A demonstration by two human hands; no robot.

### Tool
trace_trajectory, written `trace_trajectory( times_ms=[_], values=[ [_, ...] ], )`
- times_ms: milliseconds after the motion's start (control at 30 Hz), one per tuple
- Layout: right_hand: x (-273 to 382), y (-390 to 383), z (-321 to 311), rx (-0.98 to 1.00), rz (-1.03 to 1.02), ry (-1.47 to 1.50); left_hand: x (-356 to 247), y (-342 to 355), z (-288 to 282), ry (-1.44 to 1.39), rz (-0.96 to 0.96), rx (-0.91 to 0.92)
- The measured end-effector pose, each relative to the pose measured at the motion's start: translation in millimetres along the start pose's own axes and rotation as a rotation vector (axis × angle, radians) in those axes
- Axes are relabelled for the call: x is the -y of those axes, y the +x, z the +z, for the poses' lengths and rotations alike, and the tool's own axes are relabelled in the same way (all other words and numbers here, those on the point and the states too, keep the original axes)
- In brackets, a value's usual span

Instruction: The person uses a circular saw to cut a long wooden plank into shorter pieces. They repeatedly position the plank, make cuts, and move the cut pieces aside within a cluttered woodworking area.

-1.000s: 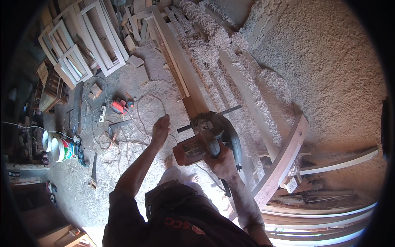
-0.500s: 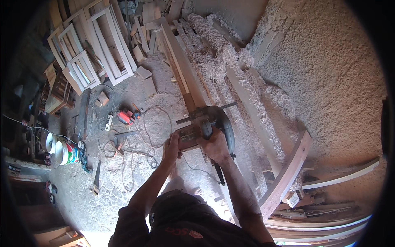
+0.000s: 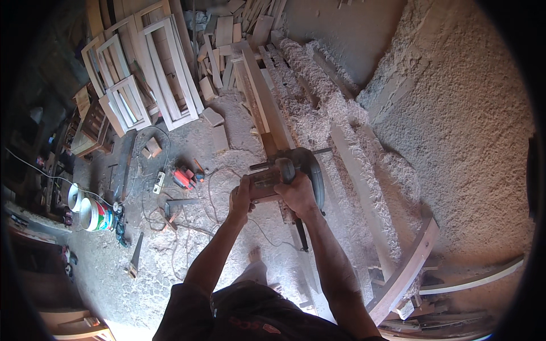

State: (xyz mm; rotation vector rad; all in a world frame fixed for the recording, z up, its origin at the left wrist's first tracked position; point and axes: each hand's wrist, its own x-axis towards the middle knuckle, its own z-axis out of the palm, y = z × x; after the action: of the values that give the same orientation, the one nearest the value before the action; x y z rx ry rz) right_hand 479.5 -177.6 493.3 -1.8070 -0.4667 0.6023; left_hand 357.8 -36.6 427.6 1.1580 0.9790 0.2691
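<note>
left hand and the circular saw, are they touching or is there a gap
Touching: the head view shows the left hand against the left end of the circular saw, with no gap between.

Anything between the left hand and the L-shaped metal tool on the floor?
Yes: in the head view, a thin cord curves across the dusty floor between the left hand, which is on the circular saw, and the L-shaped metal tool.
</note>
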Motion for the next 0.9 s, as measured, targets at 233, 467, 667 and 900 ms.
trace_trajectory(
  times_ms=[233,467,667,900],
  values=[
    [9,67,17,-0.016,-0.058,-0.024,-33,55,-3,-0.008,0.003,-0.008],
    [31,123,29,-0.016,-0.004,-0.006,-68,107,-2,-0.044,0.032,-0.044],
    [45,172,39,0.032,0.025,0.032,-96,151,-3,-0.036,0.011,-0.057],
    [60,228,53,0.021,-0.065,0.082,-123,208,-6,-0.055,0.024,-0.065]
  ],
)
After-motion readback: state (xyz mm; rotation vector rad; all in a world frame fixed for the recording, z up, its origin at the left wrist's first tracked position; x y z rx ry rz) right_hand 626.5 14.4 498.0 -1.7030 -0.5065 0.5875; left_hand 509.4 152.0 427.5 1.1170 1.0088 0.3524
